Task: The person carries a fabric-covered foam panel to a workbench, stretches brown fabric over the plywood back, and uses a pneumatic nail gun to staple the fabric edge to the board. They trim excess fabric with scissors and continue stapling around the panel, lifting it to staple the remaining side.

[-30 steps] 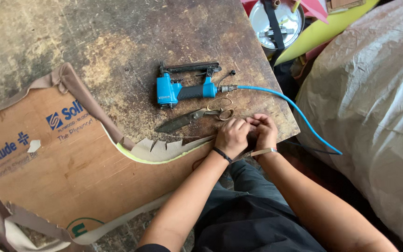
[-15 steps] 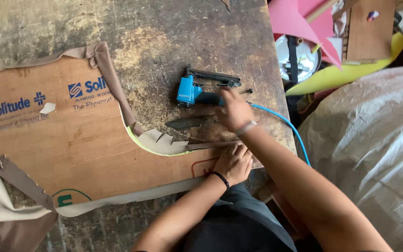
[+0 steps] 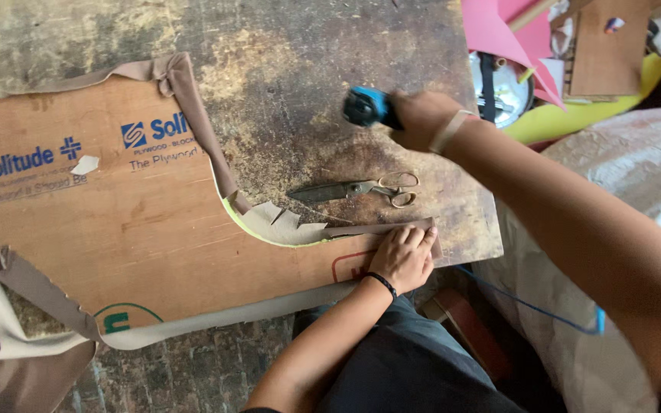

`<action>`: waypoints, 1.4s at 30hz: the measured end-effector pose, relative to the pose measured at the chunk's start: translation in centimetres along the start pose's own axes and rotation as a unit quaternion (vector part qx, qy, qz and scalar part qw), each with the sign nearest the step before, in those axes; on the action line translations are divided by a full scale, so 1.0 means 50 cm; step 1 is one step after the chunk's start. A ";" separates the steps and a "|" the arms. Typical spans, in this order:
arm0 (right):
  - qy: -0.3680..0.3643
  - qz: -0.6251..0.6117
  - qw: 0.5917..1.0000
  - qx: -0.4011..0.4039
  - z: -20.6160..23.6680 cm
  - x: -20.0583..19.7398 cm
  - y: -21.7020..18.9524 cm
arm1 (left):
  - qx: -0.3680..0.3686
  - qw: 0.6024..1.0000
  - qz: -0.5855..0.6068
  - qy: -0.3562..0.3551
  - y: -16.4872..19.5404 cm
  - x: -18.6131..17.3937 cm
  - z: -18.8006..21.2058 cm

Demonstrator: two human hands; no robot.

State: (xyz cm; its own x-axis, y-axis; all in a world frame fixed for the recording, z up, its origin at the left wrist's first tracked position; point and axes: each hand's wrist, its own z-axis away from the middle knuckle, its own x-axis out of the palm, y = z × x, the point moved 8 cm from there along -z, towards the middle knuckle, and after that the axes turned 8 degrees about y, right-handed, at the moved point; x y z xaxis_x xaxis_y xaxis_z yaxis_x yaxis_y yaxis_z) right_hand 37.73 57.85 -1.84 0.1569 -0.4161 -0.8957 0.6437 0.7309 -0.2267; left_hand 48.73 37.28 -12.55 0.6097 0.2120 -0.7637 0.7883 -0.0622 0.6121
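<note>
Since the earlier frame the right hand [image 3: 421, 118] has lifted the blue stapler [image 3: 369, 107] off the bench [image 3: 284, 46]; it now hangs in the air above the scissors [image 3: 357, 188], its shape blurred. The right hand's grip is closed around the stapler's rear part. The scissors lie flat on the bench, blades shut, handles toward the bench's right edge. Just below the scissors, the left hand [image 3: 403, 256] presses flat, fingers spread, on a brown fabric strip [image 3: 369, 229] folded over the edge of the plywood panel [image 3: 116, 229]; its grip holds nothing. Notched fabric tabs [image 3: 273, 222] sit left of that hand, below the scissor blades. A blue hose [image 3: 529, 306] runs below the bench's right corner.
</note>
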 end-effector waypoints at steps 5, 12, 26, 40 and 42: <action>-0.030 -0.196 0.964 0.176 0.288 0.070 0.119 | 0.009 1.000 0.009 0.011 0.013 -0.011 -0.006; -0.043 -0.450 0.808 0.377 0.451 0.258 0.166 | 0.008 1.000 0.006 0.010 0.014 -0.017 -0.011; -0.071 -0.464 0.794 0.386 0.421 0.289 0.145 | -0.013 1.000 0.001 -0.021 0.003 -0.004 -0.012; 0.030 -0.548 0.747 0.375 0.394 0.227 0.189 | -0.009 0.987 0.151 0.050 -0.030 -0.047 -0.019; 0.031 -0.552 0.779 0.296 0.325 0.202 0.159 | -0.035 0.980 0.194 0.026 -0.076 -0.085 -0.020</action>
State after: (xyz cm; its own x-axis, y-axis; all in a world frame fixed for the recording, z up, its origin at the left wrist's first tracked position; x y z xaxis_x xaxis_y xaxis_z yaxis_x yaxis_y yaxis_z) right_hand 56.61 50.67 -6.45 -0.7615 -0.5745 -0.3000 0.5961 -0.4393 -0.6721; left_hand 43.05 37.57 -11.42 0.8561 0.2346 -0.4604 0.4893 -0.0815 0.8683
